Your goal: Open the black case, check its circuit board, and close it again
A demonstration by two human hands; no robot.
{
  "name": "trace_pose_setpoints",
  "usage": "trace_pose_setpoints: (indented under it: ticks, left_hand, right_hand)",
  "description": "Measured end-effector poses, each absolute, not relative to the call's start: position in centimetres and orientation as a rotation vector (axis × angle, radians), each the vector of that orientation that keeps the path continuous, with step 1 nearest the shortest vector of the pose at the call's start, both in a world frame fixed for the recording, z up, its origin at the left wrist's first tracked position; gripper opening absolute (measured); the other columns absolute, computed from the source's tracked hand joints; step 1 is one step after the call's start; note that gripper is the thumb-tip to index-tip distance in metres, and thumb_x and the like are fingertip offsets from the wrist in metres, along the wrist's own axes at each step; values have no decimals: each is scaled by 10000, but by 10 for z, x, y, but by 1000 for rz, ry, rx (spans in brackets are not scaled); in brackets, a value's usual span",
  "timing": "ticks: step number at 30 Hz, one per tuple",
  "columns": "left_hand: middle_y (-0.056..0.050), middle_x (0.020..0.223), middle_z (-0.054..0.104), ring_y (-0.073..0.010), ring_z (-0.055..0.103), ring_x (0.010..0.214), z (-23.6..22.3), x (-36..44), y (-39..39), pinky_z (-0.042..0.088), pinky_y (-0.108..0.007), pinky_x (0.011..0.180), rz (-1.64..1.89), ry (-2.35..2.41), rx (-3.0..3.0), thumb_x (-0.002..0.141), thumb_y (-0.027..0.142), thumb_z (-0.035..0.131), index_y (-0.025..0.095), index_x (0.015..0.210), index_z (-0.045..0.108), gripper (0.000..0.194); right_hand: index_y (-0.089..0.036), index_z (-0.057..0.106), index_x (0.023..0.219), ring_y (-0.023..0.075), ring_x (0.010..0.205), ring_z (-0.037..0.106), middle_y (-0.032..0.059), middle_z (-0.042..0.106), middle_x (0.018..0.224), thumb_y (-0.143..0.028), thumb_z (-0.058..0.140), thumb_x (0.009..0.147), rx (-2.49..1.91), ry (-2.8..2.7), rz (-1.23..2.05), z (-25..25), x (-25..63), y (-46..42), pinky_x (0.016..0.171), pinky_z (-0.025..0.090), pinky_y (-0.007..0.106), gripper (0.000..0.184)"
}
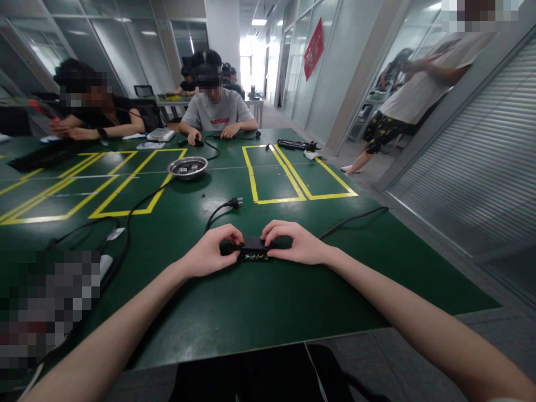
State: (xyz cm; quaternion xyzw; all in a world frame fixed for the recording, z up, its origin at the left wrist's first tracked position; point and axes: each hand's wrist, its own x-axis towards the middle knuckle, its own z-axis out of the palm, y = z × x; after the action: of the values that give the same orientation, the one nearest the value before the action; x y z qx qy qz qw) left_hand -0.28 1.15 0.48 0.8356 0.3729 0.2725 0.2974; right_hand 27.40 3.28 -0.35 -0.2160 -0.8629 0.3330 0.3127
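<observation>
My left hand and my right hand grip the two ends of a black power adapter low over the green table. Fingertips press on its black top cover, and both thumbs sit along the near side. Below the cover a gap shows a green circuit board with small parts on it. A black cord with a plug curves up behind my left hand. Beyond my right hand, another black cable runs off to the right. Whether either cord joins the adapter is hidden by my hands.
A metal bowl with small metal parts stands farther back. Yellow tape marks rectangles on the table. Black cables and a blurred-out object lie at left. Across sits a person in grey; another person stands right.
</observation>
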Motion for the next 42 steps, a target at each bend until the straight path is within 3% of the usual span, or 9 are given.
trace_pose_setpoints:
  ticks: [8, 15, 21, 27, 30, 35, 39, 42]
  left_hand:
    - [-54, 1092, 691, -218, 651, 979, 6, 0, 8, 553, -366, 917, 640, 930, 2266, 736, 171, 664, 198, 1105, 642, 371]
    - [-62, 1087, 702, -234, 677, 990, -1, 1, 7, 543, -366, 889, 627, 964, 2367, 793, 221, 703, 203, 1057, 636, 273]
    - [-76, 1102, 716, -247, 686, 1000, -5, -1, 12, 550, -380, 893, 635, 1002, 2418, 876, 302, 694, 200, 1114, 647, 263]
    - [-87, 1046, 728, -267, 681, 960, -4, 6, 11, 547, -391, 846, 615, 1072, 2631, 928, 385, 687, 185, 1106, 650, 270]
    - [-81, 994, 732, -258, 676, 911, -3, 9, 10, 532, -384, 830, 582, 1076, 2760, 992, 418, 626, 181, 1078, 661, 255]
    - [-80, 965, 737, -248, 679, 884, -1, 9, 10, 515, -365, 805, 567, 1054, 2826, 1032, 453, 563, 177, 1056, 668, 297]
    - [-68, 990, 742, -220, 685, 828, 2, 9, 6, 511, -326, 743, 652, 1085, 2661, 994, 498, 584, 179, 1144, 648, 359]
    - [-36, 898, 735, -179, 646, 708, 4, 10, 4, 474, -287, 654, 666, 1145, 2483, 987, 512, 565, 179, 1126, 666, 374]
  right_hand:
    - [-203, 727, 977, 220, 1056, 666, 82, 670, 1128, -227, 779, 871, -519, -2303, 912, -4, 273, 31, 975, 539, 403, 121]
    - [-200, 746, 1095, 232, 1072, 675, 96, 684, 1163, -213, 758, 866, -520, -2368, 827, -6, 272, 32, 992, 536, 393, 230]
    - [-212, 662, 1340, 264, 1146, 673, 118, 707, 1254, -264, 805, 850, -555, -2484, 636, -15, 272, 34, 992, 547, 415, 513]
    - [-167, 660, 1328, 273, 1047, 702, 142, 754, 1160, -327, 667, 983, -679, -2604, 258, -14, 268, 32, 909, 556, 424, 381]
    - [-136, 682, 1275, 264, 991, 711, 144, 757, 1058, -353, 622, 1014, -724, -2645, 173, -10, 268, 28, 878, 553, 406, 344]
    - [-126, 673, 1294, 256, 976, 721, 149, 762, 1066, -372, 604, 1024, -698, -2629, 108, -10, 269, 28, 859, 564, 393, 372]
    - [-150, 653, 1344, 268, 1185, 693, 155, 758, 1233, -353, 547, 1059, -510, -2586, -10, -10, 272, 30, 953, 556, 420, 365]
    - [-187, 627, 1397, 245, 1334, 620, 125, 711, 1372, -278, 481, 1090, -385, -2564, -158, -9, 274, 30, 1015, 534, 418, 352]
